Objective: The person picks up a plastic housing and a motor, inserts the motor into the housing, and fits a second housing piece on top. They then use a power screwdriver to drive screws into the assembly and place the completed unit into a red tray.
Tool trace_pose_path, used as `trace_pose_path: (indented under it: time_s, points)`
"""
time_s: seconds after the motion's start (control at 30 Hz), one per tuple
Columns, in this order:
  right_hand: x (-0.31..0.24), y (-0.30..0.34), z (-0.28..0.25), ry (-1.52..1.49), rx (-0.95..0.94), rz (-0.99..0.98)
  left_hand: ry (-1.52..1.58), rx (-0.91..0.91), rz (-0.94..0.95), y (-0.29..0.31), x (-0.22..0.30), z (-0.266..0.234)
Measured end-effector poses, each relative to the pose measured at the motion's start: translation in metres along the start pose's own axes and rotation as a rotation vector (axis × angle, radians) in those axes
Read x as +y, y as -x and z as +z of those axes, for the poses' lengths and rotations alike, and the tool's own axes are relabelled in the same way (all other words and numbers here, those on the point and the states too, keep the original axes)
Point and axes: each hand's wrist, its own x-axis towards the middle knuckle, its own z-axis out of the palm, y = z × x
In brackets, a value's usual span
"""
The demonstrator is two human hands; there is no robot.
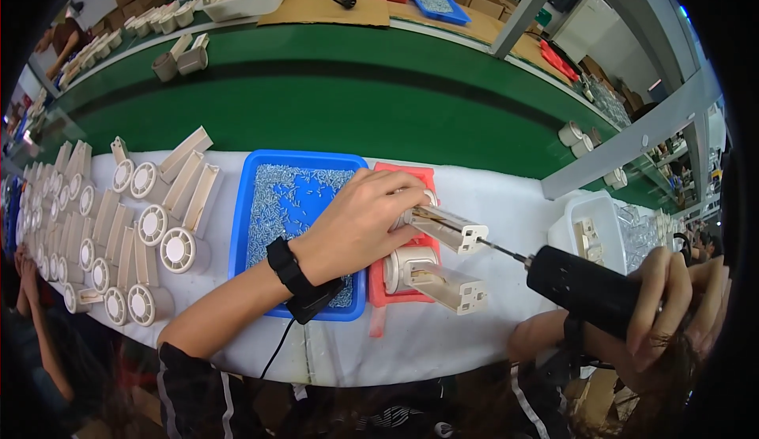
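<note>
My left hand [371, 210] is closed around the round end of a cream plastic housing with a long handle [451, 229], which sits in a red fixture [403, 176]. Black electric screwdriver [585, 285] is gripped in my right hand [672, 304], lying nearly level. Its thin bit points left and reaches the end of that handle; whether it sits on a screw is too small to tell. A second, similar housing [443, 281] rests in the fixture just nearer to me, its handle also pointing right. Under my left forearm stands a blue tray [239, 233] of small silvery screws [273, 202].
Many cream housings [180, 249] stand in rows on the left of the white-covered table [474, 344]. At right is a white bin [561, 233] with small parts, beside a grey metal post [624, 146]. Beyond runs a green conveyor belt [316, 99]; people work nearby.
</note>
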Motion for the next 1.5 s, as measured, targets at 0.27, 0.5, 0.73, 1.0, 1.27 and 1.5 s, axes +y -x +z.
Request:
trace_pose_path:
  time_s: [0.27, 0.5, 0.73, 1.0, 1.27, 1.5]
  points:
    - [0.014, -0.002, 0.004, 0.046, 0.015, -0.003, -0.029, -0.003, 0.005, 0.000, -0.001, 0.001]
    - [0.016, -0.003, 0.006, 0.058, 0.022, 0.001, -0.027, -0.006, 0.000, -0.001, -0.002, 0.000]
    - [0.017, -0.003, 0.006, 0.073, 0.025, -0.001, -0.016, 0.014, 0.018, -0.001, -0.002, 0.001]
    - [0.023, -0.003, 0.008, 0.083, 0.025, 0.004, 0.001, 0.013, 0.010, -0.001, -0.003, 0.002]
    - [0.028, -0.002, 0.009, 0.087, 0.030, 0.000, 0.013, 0.017, -0.017, 0.000, -0.005, 0.003]
    - [0.019, -0.006, 0.009, 0.088, 0.011, -0.004, 0.022, 0.009, -0.037, -0.001, -0.006, 0.001]
